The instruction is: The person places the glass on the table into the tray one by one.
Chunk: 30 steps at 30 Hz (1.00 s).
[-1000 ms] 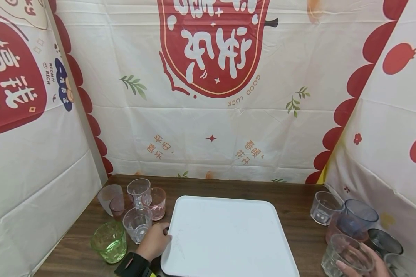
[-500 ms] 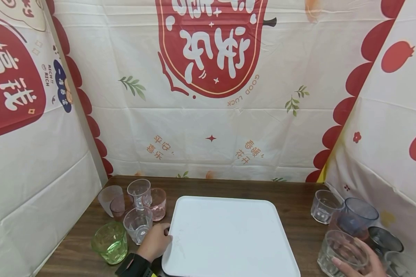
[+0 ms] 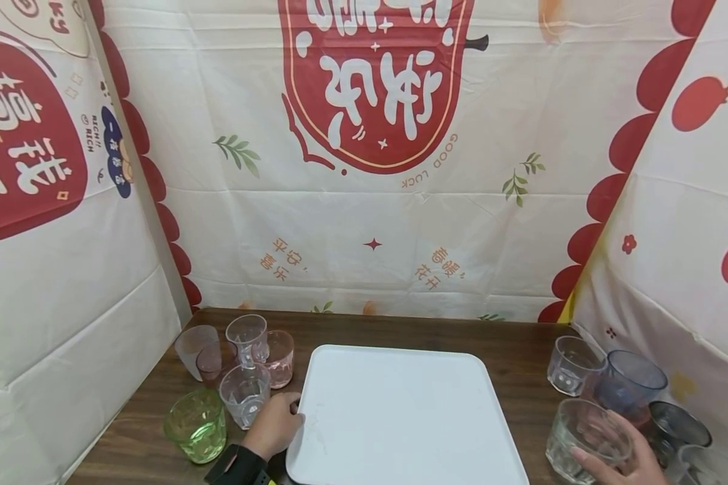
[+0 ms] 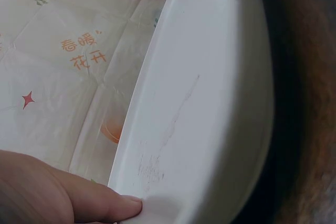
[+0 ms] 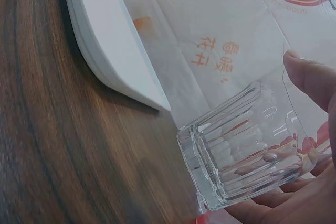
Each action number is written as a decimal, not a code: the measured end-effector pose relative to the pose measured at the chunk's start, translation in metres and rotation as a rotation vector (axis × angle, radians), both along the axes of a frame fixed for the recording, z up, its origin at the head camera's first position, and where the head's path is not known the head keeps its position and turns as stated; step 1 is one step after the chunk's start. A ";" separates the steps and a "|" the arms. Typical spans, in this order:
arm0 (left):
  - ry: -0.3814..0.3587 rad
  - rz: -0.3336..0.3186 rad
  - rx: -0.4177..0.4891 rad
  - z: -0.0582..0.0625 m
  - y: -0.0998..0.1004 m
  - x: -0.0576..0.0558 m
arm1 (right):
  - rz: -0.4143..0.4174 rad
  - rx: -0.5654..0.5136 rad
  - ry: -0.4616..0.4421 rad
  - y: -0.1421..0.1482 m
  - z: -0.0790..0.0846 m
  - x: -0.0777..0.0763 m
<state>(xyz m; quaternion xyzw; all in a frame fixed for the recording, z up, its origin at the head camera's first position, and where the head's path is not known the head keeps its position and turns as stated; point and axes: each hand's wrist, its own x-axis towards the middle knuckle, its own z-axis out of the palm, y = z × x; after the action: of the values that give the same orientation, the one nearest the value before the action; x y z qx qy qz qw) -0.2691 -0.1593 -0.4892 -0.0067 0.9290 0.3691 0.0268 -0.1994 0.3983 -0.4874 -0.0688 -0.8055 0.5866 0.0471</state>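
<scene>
A clear ribbed drinking glass (image 3: 565, 441) is in my right hand (image 3: 633, 458) at the right front of the table. Thumb and fingers wrap its sides, as the right wrist view shows with the glass (image 5: 239, 153) and the hand (image 5: 310, 182). Whether its base touches the table I cannot tell. At the left edge of the white tray (image 3: 400, 417), my left hand (image 3: 275, 426) grips the rim. The left wrist view has one fingertip (image 4: 131, 205) on the tray (image 4: 194, 77); the other fingers are out of sight there.
On the right stand a clear glass (image 3: 569, 367), a blue glass (image 3: 631, 387), a dark glass (image 3: 673, 431) and another clear one (image 3: 704, 465). The left side holds a green glass (image 3: 197, 431), a pink glass (image 3: 280, 364) and several others. Printed cloth (image 3: 370, 202) encloses the table.
My right hand has carried the clear glass a little left and away from me, apart from the dark glass. The left hand stays at the tray's edge.
</scene>
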 end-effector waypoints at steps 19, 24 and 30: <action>-0.004 0.019 -0.001 -0.001 0.001 0.000 | 0.079 0.243 -0.029 -0.031 0.022 -0.011; 0.024 0.001 -0.011 -0.001 0.002 0.001 | 0.066 0.139 0.011 -0.037 0.017 -0.011; 0.009 0.011 -0.008 0.001 0.002 0.000 | 0.059 0.053 0.115 -0.050 0.011 -0.011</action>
<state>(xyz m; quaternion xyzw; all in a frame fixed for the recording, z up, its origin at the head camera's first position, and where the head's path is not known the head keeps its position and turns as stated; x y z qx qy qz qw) -0.2694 -0.1573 -0.4885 -0.0105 0.9306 0.3654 0.0205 -0.2102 0.3485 -0.4768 -0.0102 -0.8185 0.5691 0.0778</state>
